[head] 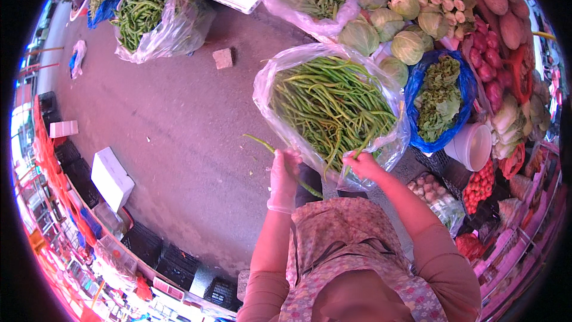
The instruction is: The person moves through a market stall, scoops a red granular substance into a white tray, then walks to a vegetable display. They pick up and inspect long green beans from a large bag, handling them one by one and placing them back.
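A large clear plastic bag (267, 94) full of long green chili peppers (330, 103) stands in front of me. My left hand (285, 172), in a thin clear glove, is closed around one long green chili pepper (309, 189) to the left of the bag; both its ends stick out past the fingers. At the bag's near edge, my right hand (365, 166), which appears bare, pinches another green chili pepper (365, 144). Crumpled clear plastic (357, 182) hangs just under that hand; whether the fingers also grip it is unclear.
On the right are cabbages (359, 37), a blue bag (413, 132) of leafy lettuce (440, 94) and a white bucket (476, 147). Another bag of green peppers (140, 11) stands far left, near a brick (223, 58). A white foam box (111, 179) and black crates (143, 243) line the left.
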Tool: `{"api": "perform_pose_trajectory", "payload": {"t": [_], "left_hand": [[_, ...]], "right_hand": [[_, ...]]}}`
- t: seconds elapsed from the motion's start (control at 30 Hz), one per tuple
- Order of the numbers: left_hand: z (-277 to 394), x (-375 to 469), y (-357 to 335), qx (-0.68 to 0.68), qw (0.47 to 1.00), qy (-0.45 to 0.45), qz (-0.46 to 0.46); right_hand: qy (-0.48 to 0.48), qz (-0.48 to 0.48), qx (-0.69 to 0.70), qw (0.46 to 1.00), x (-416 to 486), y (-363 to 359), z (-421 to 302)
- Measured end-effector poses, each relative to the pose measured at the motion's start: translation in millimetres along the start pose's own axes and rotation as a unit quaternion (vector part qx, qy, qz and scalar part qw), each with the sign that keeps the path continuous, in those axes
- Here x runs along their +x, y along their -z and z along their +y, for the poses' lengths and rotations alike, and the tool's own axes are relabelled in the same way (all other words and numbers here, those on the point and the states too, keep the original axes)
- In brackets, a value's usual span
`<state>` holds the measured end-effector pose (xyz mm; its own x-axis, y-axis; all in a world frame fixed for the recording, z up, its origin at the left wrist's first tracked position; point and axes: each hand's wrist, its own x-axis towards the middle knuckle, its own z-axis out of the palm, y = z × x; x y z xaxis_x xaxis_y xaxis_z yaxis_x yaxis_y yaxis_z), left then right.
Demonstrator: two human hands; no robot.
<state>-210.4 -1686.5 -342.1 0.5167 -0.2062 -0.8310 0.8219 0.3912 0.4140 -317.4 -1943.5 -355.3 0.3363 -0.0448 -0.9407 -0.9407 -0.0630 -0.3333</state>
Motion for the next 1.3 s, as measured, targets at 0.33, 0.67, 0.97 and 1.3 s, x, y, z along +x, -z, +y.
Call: {"api": "perform_pose_trajectory", "payload": {"t": [0.33,0.67,0.97,1.3], "left_hand": [[-41.6,-13.1,-13.0,0.196,0.974,0.093,-0.071],[-43.9,3.5,14.5,0.156,0.986,0.045,-0.047],[-44.4,-3.6,-1.8,0.121,0.989,0.051,-0.066],[-49.3,-14.9,-15.6,0.225,0.971,0.072,-0.041]], "right_hand": [[0.133,-0.27,-0.187,0.935,1.8,-44.1,-45.3],[0.018,0.135,-0.174,0.975,125.8,-24.1,26.6],[0.03,0.166,-0.321,0.932,110.9,-16.0,30.4],[0.056,0.128,-0.188,0.972,74.2,-0.6,25.2]]}}
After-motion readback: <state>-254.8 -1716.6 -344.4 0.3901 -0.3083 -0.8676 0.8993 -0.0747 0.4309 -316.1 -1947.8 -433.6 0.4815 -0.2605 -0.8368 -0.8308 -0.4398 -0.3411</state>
